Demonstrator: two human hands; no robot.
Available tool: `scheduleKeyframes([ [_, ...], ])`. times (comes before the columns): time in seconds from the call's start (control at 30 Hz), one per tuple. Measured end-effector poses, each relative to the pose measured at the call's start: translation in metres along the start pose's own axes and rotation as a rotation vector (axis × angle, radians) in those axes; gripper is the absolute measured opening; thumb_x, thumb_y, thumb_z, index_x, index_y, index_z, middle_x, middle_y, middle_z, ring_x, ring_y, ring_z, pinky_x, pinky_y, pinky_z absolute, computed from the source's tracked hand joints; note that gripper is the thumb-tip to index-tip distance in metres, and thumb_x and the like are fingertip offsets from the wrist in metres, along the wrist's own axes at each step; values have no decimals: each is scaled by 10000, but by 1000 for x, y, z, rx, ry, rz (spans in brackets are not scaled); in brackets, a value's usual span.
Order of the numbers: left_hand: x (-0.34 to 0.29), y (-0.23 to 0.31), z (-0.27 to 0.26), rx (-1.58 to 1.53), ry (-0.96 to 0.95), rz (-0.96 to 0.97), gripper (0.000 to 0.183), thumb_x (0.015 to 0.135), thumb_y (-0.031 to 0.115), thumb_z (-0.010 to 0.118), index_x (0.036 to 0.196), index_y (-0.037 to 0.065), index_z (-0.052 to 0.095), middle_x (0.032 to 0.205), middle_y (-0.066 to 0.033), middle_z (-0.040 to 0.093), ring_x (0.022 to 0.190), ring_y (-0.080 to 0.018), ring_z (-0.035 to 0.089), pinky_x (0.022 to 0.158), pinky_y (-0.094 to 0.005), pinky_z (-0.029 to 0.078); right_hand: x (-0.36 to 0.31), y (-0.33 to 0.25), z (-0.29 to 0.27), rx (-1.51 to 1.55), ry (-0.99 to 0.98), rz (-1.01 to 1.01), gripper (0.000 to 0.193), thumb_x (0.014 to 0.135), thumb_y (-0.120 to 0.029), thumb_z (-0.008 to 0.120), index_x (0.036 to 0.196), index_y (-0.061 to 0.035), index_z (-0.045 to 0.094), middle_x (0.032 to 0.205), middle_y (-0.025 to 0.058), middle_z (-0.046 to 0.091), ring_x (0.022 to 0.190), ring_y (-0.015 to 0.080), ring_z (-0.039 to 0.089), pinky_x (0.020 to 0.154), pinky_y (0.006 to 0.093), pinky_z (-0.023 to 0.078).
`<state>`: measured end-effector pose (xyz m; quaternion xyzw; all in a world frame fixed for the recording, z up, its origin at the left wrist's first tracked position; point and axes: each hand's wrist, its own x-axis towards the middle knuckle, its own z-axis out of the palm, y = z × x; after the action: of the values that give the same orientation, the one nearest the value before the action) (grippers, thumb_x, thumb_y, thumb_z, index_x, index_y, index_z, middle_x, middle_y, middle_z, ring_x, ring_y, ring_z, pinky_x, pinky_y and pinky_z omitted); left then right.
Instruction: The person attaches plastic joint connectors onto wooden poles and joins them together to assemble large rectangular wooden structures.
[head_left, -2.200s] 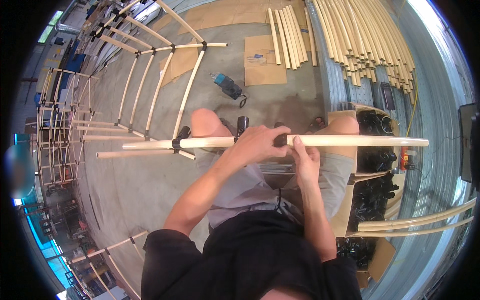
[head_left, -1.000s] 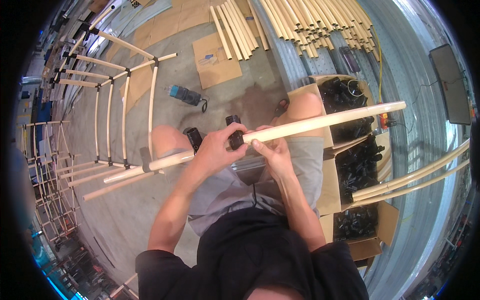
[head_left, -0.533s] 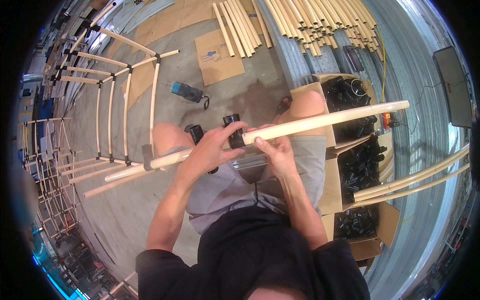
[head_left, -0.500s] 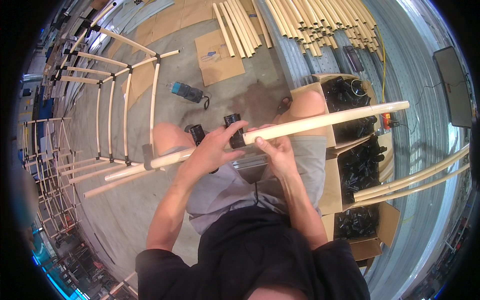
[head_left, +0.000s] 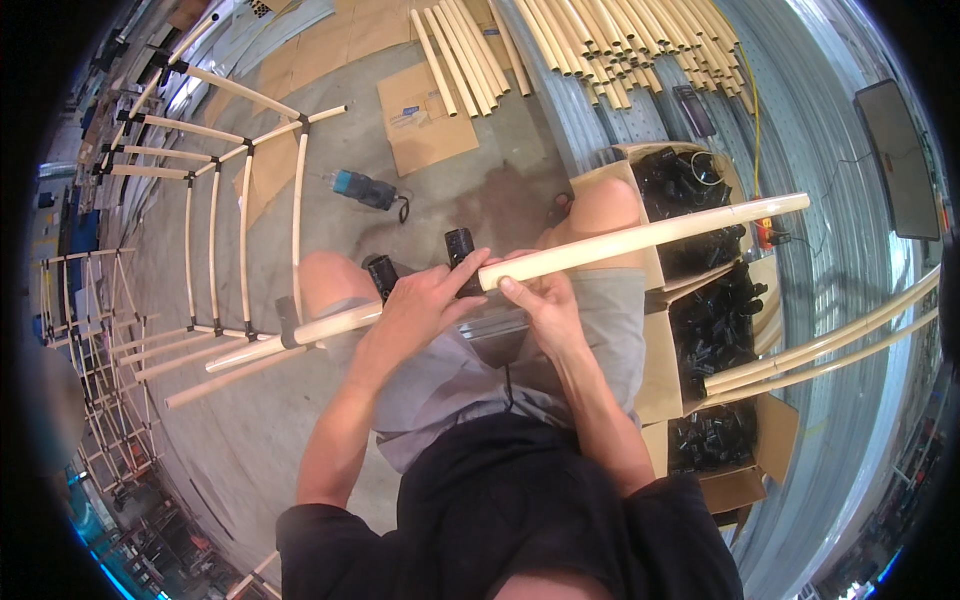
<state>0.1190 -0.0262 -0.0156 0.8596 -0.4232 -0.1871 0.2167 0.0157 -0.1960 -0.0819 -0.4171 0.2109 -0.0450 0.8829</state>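
Observation:
Across my lap, my left hand has its index finger and thumb closed around a black pipe connector. My right hand grips a cream-coloured pipe near its left end, with the thumb on the front. That pipe's end meets the connector side; whether it is seated inside cannot be made out. Left of my left hand, another cream pipe slants down to the left, partly hidden by the hand. A second black connector stands just behind my left wrist and fingers.
A pipe frame stands at the left, near a blue-and-black power tool on the floor. Cardboard boxes of black connectors sit at my right. Beyond lie stacked pipes and a cardboard sheet. Curved pipes extend rightward.
My left index finger has come down across the connector, toward the pipe's end. The pipe in my right hand has shifted slightly left. The whole view has shifted a little.

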Motion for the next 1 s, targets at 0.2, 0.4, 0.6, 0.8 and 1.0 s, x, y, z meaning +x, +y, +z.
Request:
scheduleKeyframes([
  [0.2, 1, 4, -6, -6, 26, -13, 704, 855, 270, 738, 1483, 150, 442, 845, -163, 636, 759, -357, 620, 687, -442, 486, 1, -3, 7, 22, 3, -14, 295, 908, -87, 721, 1161, 4, 602, 1117, 101, 709, 1019, 148, 642, 902, 295, 505],
  [0.4, -11, 7, 15, 4, 340, -36, 589, 832, 226, 765, 1345, 54, 529, 967, -173, 674, 853, -351, 650, 761, -423, 509, 1, -9, 11, -35, 90, -24, 228, 903, -107, 735, 1080, 20, 667, 1040, 94, 725, 932, 114, 642, 825, 259, 495],
  [0.6, -10, 6, 13, -110, 350, -41, 489, 818, 140, 772, 1262, 25, 603, 1076, -178, 680, 965, -363, 654, 823, -418, 516, 4, -10, 13, -116, 118, -32, 228, 901, -142, 749, 1031, 37, 697, 891, 54, 726, 769, 65, 591, 673, 235, 431],
  [0.8, -3, 12, -6, -193, 174, -82, 475, 841, 123, 746, 1281, 12, 606, 1139, -167, 645, 1013, -355, 645, 867, -411, 509, 7, -7, 14, -118, 139, -63, 245, 899, -181, 758, 1001, 37, 717, 833, 34, 721, 691, 43, 526, 594, 237, 367],
  [1.0, 5, -1, -12, -275, 92, -38, 418, 873, 130, 718, 1258, 2, 615, 1164, -170, 651, 1021, -345, 653, 862, -403, 513, 2, -2, 16, -100, 142, -101, 273, 917, -162, 732, 1075, 53, 673, 952, 85, 729, 804, 102, 639, 731, 252, 499],
])
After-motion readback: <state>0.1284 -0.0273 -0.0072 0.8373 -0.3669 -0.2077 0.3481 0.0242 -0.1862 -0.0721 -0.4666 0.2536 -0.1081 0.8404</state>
